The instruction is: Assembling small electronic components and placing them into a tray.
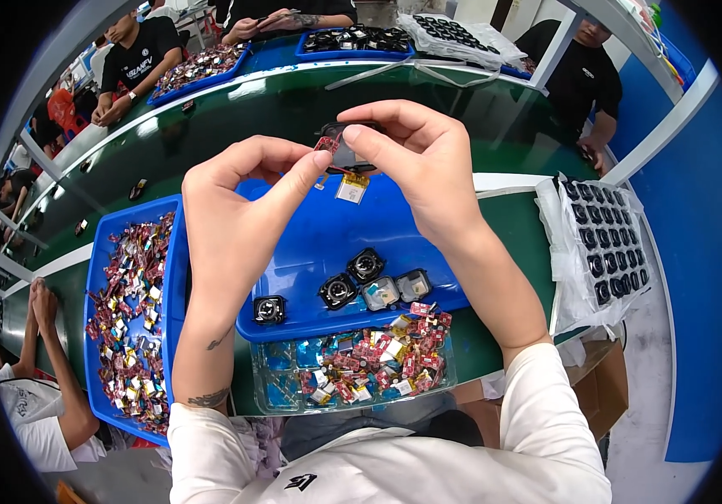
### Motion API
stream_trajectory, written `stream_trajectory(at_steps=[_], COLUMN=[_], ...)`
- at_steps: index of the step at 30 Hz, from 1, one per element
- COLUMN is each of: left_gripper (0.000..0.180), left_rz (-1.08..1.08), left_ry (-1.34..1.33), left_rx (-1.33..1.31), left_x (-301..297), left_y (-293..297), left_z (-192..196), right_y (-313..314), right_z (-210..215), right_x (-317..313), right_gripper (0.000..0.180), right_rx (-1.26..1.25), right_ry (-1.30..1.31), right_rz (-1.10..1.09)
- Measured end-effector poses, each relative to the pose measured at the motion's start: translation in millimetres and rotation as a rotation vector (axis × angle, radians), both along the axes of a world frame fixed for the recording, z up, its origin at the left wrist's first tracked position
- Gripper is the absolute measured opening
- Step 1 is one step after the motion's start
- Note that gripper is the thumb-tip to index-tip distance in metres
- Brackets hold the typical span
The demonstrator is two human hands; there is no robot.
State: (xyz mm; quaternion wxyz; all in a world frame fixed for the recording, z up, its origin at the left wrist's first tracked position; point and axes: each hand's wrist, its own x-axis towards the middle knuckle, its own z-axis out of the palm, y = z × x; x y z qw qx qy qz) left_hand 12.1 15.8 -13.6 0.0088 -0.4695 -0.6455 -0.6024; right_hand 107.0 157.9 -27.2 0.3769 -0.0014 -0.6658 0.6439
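Observation:
Both hands are raised together over a blue tray (310,252). Between thumb and fingers, my left hand (239,202) pinches a small red circuit board (326,145). A black watch case (348,160) is gripped by my right hand (424,160), its thumb over the open inside. The board lies against the case's left edge. Below the case hangs a silver battery (352,189) with yellow tape. Inside the tray lie several watch cases (366,265), some dark and some showing pale insides. How the board joins the case is hidden by my fingers.
Nearest me, a clear plastic tray (273,399) holds red boards with batteries. A long blue bin (178,277) of similar parts stands left. At right, a white tray (556,227) carries rows of black cases. Co-workers sit across the green conveyor (268,97); another person's hands (42,302) are at left.

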Motion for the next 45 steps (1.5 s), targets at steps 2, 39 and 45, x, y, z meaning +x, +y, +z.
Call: stream_trajectory(at_steps=[2,39,45], left_gripper=[0.011,0.016,0.023], left_rz=[0.023,-0.046,-0.074], left_ry=[0.064,-0.106,0.035], left_rx=[-0.017,0.106,0.191], left_x=[2,-35,-34], left_y=[0,-15,-10], left_z=[0,9,8], right_y=[2,287,166], right_z=[-2,-139,-69], right_x=[0,32,2], right_gripper=[0.017,0.019,0.027], right_rx=[-0.018,0.181,0.569], right_ry=[0.017,-0.953,-0.608], right_rz=[0.005,-0.916,-0.584])
